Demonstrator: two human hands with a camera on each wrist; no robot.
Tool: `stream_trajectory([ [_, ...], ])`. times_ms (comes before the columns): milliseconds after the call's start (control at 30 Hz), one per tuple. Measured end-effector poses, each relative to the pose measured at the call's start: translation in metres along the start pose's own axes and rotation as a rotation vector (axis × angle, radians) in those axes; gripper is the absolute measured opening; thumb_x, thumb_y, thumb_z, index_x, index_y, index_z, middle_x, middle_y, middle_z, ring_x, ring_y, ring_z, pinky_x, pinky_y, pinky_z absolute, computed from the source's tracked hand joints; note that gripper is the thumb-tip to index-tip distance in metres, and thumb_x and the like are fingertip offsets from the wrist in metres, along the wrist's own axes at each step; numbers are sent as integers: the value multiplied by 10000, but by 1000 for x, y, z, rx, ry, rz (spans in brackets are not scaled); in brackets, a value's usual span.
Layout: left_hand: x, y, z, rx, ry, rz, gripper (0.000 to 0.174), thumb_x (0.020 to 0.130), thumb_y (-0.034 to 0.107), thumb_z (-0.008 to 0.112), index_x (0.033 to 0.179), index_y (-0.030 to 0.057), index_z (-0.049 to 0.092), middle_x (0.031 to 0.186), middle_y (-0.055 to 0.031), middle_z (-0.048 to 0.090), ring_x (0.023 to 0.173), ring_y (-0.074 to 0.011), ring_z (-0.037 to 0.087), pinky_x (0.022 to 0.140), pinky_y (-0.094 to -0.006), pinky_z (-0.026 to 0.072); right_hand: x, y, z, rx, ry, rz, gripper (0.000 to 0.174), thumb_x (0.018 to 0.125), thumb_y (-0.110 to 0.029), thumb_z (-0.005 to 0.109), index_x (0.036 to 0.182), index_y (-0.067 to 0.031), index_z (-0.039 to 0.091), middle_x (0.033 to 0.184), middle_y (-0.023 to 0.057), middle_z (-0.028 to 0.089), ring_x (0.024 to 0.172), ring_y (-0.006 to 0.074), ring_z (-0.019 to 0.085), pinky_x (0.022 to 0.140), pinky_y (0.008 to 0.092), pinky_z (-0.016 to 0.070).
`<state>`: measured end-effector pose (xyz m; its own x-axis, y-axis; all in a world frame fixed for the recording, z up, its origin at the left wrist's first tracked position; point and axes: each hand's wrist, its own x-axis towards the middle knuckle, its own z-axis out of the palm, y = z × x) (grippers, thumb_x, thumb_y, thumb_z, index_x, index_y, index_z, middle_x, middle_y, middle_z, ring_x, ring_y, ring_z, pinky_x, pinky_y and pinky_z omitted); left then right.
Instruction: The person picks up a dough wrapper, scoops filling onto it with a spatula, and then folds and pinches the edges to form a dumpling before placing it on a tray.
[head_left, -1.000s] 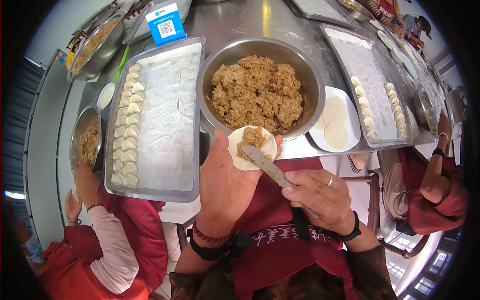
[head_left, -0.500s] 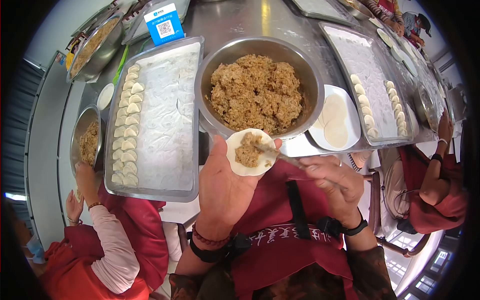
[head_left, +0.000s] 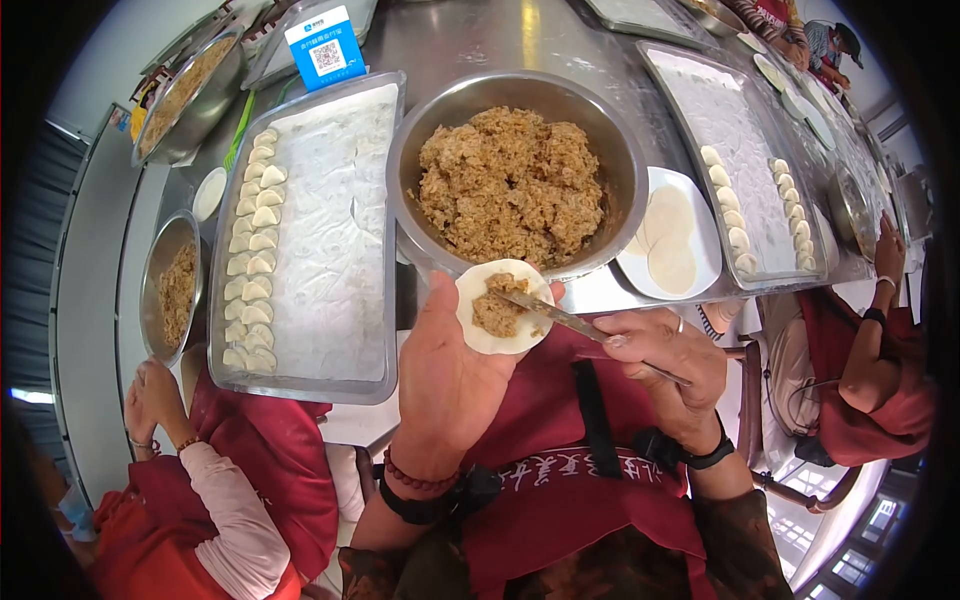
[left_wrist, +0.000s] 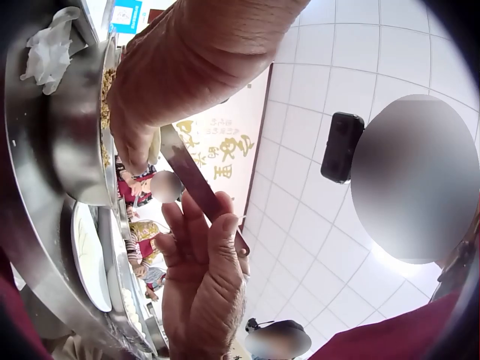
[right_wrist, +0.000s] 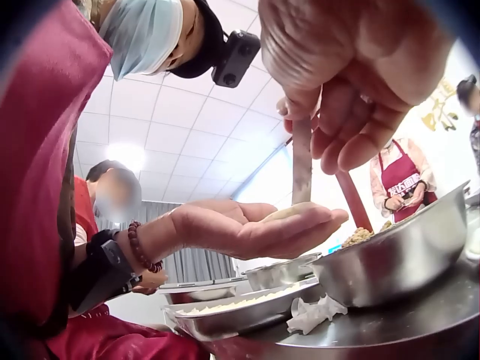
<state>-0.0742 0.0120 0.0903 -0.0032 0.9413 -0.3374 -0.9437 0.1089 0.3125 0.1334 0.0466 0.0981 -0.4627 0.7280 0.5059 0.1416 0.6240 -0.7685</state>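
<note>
My left hand [head_left: 452,375] lies palm up at the near edge of the filling bowl [head_left: 640,200], a round dough wrapper [head_left: 482,338] resting on its palm and fingers. Brown filling [head_left: 496,314] sits in the middle of the wrapper. From the right, my right hand [head_left: 668,372] grips a flat metal spatula [head_left: 566,318], whose tip touches the filling. The right wrist view shows the spatula [right_wrist: 301,165] upright between my right hand [right_wrist: 352,75] and the flat left hand [right_wrist: 255,231]. In the left wrist view, fingers and thumb of the right hand [left_wrist: 204,285] hold the spatula's handle.
A floured tray [head_left: 330,230] with rows of folded dumplings [head_left: 262,262] stands left of the bowl. To its right are a white plate [head_left: 706,268] of wrappers [head_left: 672,262] and another dumpling tray [head_left: 720,110]. People sit on both sides; a blue code sign [head_left: 326,50] stands behind the left tray.
The spatula and right hand have shifted right and down, and the filling lies flatter on the wrapper. The person at left has drawn their hand back from the small bowl.
</note>
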Motion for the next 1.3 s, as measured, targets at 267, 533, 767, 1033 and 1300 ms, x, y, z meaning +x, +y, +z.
stream_trajectory([
  [267,0,-1,0,21,-25,2,649,1078,424,206,1409,-124,313,1415,-310,427,1350,-482,388,1171,-547,277,-1,4,3,-21,20,-19,218,800,-61,753,1013,-53,709,983,99,747,932,277,713,781,333,562],
  [533,1,1,-2,63,-47,0,589,1081,374,245,1401,-112,341,1418,-318,426,1359,-486,377,1158,-566,301,-6,8,6,166,108,134,181,885,-47,680,1062,-20,707,1054,153,725,966,250,695,838,328,546],
  [767,1,5,-6,-23,-51,-4,578,1082,356,252,1406,-119,307,1426,-343,394,1366,-506,351,1166,-597,276,3,24,4,97,237,300,217,953,-11,587,1149,10,677,1032,122,716,984,204,675,822,304,540],
  [1033,3,7,-9,-140,18,60,575,1084,352,248,1407,-121,297,1437,-339,379,1371,-510,335,1186,-592,232,7,18,-9,486,240,354,247,1013,-140,548,1133,57,637,950,157,717,868,197,704,733,283,556],
  [1300,5,8,-13,-25,-38,114,578,1084,358,254,1402,-120,321,1433,-316,403,1371,-463,362,1170,-550,279,14,-13,-4,349,154,429,204,1002,-90,548,1116,50,641,933,127,713,843,186,718,721,266,575],
])
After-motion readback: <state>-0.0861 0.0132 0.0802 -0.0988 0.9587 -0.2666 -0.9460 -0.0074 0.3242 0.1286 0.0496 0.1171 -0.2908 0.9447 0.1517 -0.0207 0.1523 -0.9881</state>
